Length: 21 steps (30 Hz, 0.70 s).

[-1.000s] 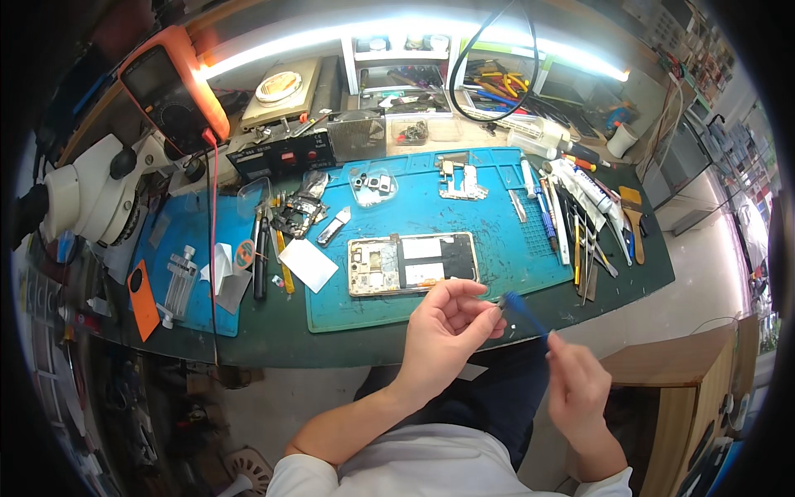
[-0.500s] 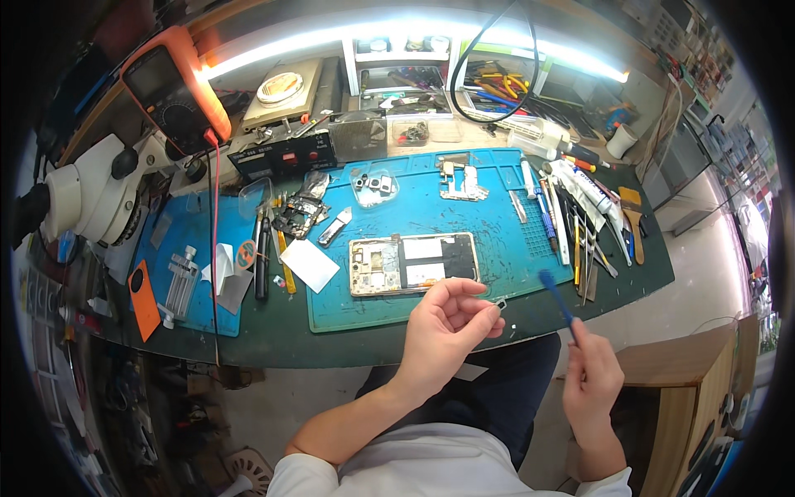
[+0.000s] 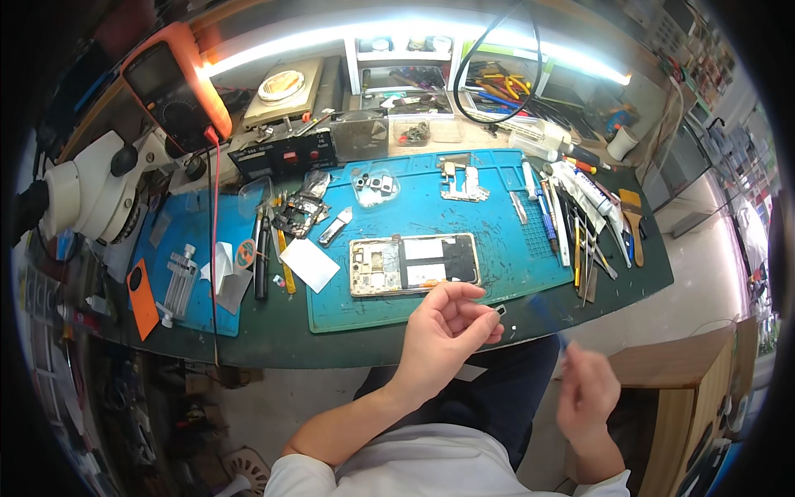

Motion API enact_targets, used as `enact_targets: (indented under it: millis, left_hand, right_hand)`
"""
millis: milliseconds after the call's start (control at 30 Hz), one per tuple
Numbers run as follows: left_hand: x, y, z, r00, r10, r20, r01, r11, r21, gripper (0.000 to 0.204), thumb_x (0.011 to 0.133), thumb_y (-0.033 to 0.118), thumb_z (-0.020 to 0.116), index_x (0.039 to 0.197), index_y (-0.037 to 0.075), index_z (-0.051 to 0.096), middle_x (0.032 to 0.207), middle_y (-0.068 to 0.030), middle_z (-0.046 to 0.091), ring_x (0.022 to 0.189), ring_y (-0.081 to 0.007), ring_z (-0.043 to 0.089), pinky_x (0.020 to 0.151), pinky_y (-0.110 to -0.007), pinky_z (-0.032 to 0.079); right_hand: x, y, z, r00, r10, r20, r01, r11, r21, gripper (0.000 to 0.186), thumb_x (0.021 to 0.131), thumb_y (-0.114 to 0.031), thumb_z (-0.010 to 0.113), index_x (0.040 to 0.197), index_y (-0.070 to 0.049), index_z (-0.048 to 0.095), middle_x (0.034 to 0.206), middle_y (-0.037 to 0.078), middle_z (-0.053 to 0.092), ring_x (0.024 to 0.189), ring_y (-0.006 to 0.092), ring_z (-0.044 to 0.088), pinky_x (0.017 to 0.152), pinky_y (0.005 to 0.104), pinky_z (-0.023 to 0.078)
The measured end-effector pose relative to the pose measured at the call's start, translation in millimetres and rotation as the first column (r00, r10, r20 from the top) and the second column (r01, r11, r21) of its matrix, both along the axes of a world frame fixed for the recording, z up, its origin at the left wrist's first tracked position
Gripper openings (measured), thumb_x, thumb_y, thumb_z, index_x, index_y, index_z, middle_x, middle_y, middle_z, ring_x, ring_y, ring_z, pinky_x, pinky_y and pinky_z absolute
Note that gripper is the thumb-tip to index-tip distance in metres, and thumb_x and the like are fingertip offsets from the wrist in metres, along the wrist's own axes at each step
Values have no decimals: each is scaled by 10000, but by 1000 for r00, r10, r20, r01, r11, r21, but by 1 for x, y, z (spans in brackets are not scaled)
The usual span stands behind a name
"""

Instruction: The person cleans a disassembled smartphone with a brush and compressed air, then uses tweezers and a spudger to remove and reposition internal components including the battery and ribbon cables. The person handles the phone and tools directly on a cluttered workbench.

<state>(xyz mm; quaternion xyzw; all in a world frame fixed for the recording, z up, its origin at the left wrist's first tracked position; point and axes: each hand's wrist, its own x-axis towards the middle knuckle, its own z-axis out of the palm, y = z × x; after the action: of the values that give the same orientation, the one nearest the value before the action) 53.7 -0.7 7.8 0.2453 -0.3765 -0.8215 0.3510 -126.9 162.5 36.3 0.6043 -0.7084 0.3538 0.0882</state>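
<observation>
Pale lettering stands on the front of the black box point(image 3: 269, 160), and markings ring the dial point(image 3: 175, 114) of the orange multimeter point(image 3: 197, 83). Dark print on the white tube point(image 3: 590, 192) is too small to read.

There is one blue brush point(image 3: 542, 308), one opened phone point(image 3: 414, 265), two blue mats point(image 3: 397, 214) and one multimeter point(image 3: 172, 89).

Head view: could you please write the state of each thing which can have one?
Left hand: closed on small part
Small part: pinched
Right hand: closed on brush, blurred
Brush: held, blurred
Phone: opened, flat on mat
Lamp: lit
Multimeter: tilted, display unreadable
</observation>
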Motion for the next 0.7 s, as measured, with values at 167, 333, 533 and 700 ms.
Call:
enact_targets:
  millis: [167,333,533,700]
  left_hand:
    - [2,1,0,1000,7,4,-7,1000,-4,291,1020,-6,700,1267,-16,549,1070,-115,732,997,-167,752,924,-317,643]
    - [4,1,-2,1000,-9,-22,9,1000,8,291,1027,1,692,1283,-21,556,1072,-110,731,1001,-162,747,918,-313,638]
    - [17,9,1,992,-130,1,130,990,-49,287,1029,-28,675,1303,-12,594,1091,-85,708,1004,-163,735,891,-315,627]
    - [40,13,3,973,-159,168,196,952,-236,305,1014,-63,678,1306,-14,607,1139,-90,697,1074,-170,730,950,-331,623]
  right_hand:
    - [0,-3,2,997,58,-57,-56,998,39,464,839,122,711,1279,-23,745,933,156,719,746,304,709,666,346,573]
    - [-7,-5,2,999,20,-45,-18,999,48,474,885,135,655,1329,-20,718,967,157,716,789,313,714,686,339,570]
    - [-25,-54,-2,991,-126,-50,127,992,9,438,929,104,632,1332,-45,718,1120,138,697,986,305,695,844,375,549]
    - [-44,-97,-12,931,-169,-322,199,978,61,362,928,20,691,1275,-67,743,1148,112,701,1063,306,666,935,407,501]
